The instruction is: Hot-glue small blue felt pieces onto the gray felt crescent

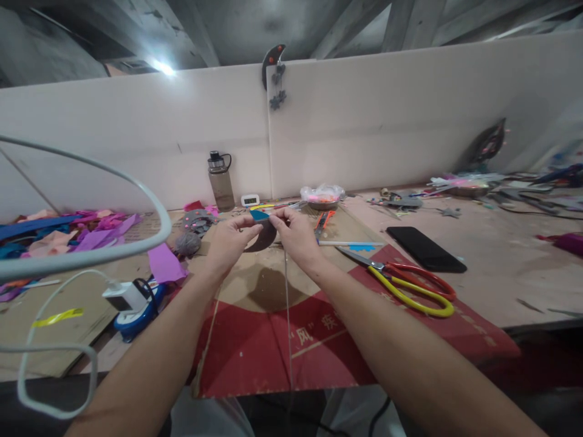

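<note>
Both my hands are raised above a red and brown cardboard sheet (273,340) on the table. My left hand (230,243) and my right hand (296,233) pinch a dark grey crescent-shaped felt piece (260,240) between them. A small blue piece (259,215) sits on its top edge, under my fingertips. A thin thread hangs down from the right hand toward me.
Large scissors (410,282) with red and yellow handles lie to the right, a black phone (426,249) beyond them. Coloured felt scraps (68,233) pile at left. A water bottle (221,181), a small clock (250,199) and a bowl with a plastic bag (322,197) stand by the white partition. White cable (91,255) loops at left.
</note>
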### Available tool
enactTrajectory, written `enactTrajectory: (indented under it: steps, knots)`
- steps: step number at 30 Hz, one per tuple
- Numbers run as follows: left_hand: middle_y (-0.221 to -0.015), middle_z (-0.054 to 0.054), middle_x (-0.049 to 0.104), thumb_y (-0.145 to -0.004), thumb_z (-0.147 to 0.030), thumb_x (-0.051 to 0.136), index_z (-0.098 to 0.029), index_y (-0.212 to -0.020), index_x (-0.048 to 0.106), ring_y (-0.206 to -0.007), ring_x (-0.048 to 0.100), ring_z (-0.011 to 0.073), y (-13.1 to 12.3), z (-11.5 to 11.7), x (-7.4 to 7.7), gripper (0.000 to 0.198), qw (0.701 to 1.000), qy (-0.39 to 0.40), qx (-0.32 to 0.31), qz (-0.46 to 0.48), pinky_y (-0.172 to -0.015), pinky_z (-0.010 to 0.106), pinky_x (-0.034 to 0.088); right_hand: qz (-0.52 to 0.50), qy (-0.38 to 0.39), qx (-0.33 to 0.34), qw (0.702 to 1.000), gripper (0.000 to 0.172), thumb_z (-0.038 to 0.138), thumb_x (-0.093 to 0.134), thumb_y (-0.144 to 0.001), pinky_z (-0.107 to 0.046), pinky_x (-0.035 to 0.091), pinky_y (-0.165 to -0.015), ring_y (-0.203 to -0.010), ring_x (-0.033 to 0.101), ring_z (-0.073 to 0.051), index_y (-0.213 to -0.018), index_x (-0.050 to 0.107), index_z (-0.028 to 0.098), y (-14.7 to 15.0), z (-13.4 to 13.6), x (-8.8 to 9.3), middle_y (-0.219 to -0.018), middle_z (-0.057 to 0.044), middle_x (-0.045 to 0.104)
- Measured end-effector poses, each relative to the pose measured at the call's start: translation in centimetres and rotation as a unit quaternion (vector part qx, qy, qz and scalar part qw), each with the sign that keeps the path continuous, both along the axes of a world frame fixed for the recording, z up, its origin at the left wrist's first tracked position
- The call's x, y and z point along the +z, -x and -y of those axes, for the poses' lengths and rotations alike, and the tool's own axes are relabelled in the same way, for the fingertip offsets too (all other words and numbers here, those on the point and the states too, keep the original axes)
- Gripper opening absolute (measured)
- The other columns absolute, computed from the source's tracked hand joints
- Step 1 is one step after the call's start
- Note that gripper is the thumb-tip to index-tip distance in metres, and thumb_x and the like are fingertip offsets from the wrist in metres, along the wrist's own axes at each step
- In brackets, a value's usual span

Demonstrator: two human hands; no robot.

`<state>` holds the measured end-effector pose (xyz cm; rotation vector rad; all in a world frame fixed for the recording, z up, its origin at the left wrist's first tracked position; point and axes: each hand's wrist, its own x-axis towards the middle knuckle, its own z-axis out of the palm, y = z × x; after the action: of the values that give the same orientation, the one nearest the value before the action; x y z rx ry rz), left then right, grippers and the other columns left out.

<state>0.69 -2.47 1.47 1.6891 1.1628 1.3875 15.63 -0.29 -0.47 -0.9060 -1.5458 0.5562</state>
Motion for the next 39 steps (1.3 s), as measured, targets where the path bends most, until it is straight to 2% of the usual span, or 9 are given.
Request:
enactTrajectory:
  steps: [4,8,11,23,25,30,32,36,39]
  knots:
    - [-0.067,-0.002,0.063,-0.070,-0.027,0.068,-0.018,-0.082,0.069,-0.050,0.050,0.0078,-0.2,-0.1,-0.2,0.015,0.998,0.039,-0.035,0.045,-0.042,0.017,0.037,0.018,-0.026,-0.006,0.999,0.012,0.025,0.054,-0.082,-0.028,0.039,-0.071,-0.073,0.054,-0.015,-0.076,0.061,0.018,0.0,0.0,-0.2,-0.077,-0.002,0.063]
    - [-0.080,0.000,0.066,-0.069,-0.024,0.069,-0.019,-0.082,0.066,-0.072,0.062,0.0120,-0.6,-0.4,-0.6,0.015,0.983,0.079,-0.060,0.156,-0.066,0.024,0.054,0.045,-0.056,-0.043,0.996,0.012,0.026,0.056,-0.082,-0.029,0.038,-0.071,-0.073,0.053,-0.016,-0.075,0.062,0.019,-0.2,0.2,-0.1,-0.077,-0.003,0.062]
    - [-0.086,0.002,0.068,-0.069,-0.023,0.069,-0.018,-0.082,0.066,-0.079,0.064,0.0132,-0.7,-0.5,-0.7,0.015,0.979,0.078,-0.059,0.178,-0.075,0.028,0.055,0.053,-0.068,-0.056,0.995,0.014,0.028,0.055,-0.083,-0.029,0.038,-0.069,-0.071,0.051,-0.015,-0.074,0.061,0.019,-0.3,0.4,0.1,-0.076,-0.003,0.061]
    - [-0.079,0.001,0.065,-0.067,-0.025,0.071,-0.014,-0.078,0.060,-0.075,0.064,0.0129,-0.6,-0.3,-0.5,0.019,0.976,0.050,-0.030,0.211,-0.075,0.031,0.057,0.049,-0.059,-0.051,0.996,0.013,0.027,0.055,-0.082,-0.029,0.037,-0.068,-0.069,0.051,-0.015,-0.074,0.061,0.019,-0.3,0.4,0.1,-0.074,-0.003,0.061]
    - [-0.076,0.001,0.065,-0.068,-0.025,0.071,-0.015,-0.078,0.059,-0.073,0.064,0.0125,-0.4,-0.5,-0.6,0.019,0.977,0.034,-0.023,0.208,-0.075,0.031,0.057,0.054,-0.053,-0.024,0.997,0.013,0.027,0.055,-0.082,-0.028,0.036,-0.067,-0.068,0.050,-0.015,-0.073,0.060,0.019,0.0,0.5,0.0,-0.072,-0.002,0.060]
    - [-0.069,-0.002,0.062,-0.069,-0.024,0.070,-0.016,-0.077,0.057,-0.065,0.061,0.0096,0.3,-1.2,-0.7,0.018,0.973,-0.003,0.003,0.229,-0.072,0.029,0.057,0.116,-0.049,0.140,0.982,0.020,0.029,0.048,-0.087,-0.025,0.036,-0.066,-0.067,0.051,-0.013,-0.075,0.061,0.019,0.8,1.3,0.0,-0.069,0.001,0.058]
    - [-0.066,-0.004,0.058,-0.068,-0.023,0.071,-0.017,-0.076,0.055,-0.060,0.057,0.0070,0.7,-1.4,-0.5,0.019,0.967,-0.007,0.007,0.254,-0.072,0.029,0.057,0.137,-0.037,0.147,0.979,0.029,0.033,0.042,-0.091,-0.025,0.036,-0.065,-0.067,0.051,-0.013,-0.076,0.062,0.019,0.6,1.8,0.0,-0.068,0.001,0.057]
    - [-0.061,-0.007,0.051,-0.066,-0.020,0.072,-0.016,-0.072,0.053,-0.053,0.050,0.0034,1.3,-1.8,-0.3,0.021,0.950,0.014,-0.007,0.311,-0.077,0.031,0.057,0.232,0.017,-0.011,0.972,0.034,0.035,0.037,-0.093,-0.025,0.037,-0.064,-0.070,0.056,-0.015,-0.080,0.063,0.018,-1.4,2.6,-0.1,-0.074,-0.004,0.063]
    - [-0.062,-0.005,0.051,-0.066,-0.018,0.072,-0.015,-0.072,0.054,-0.054,0.052,0.0046,1.6,-2.1,-0.3,0.019,0.937,0.023,-0.016,0.349,-0.076,0.032,0.058,0.392,0.107,-0.185,0.895,0.032,0.038,0.045,-0.089,-0.029,0.039,-0.068,-0.079,0.061,-0.021,-0.087,0.064,0.014,-3.4,2.9,-0.5,-0.084,-0.012,0.068]
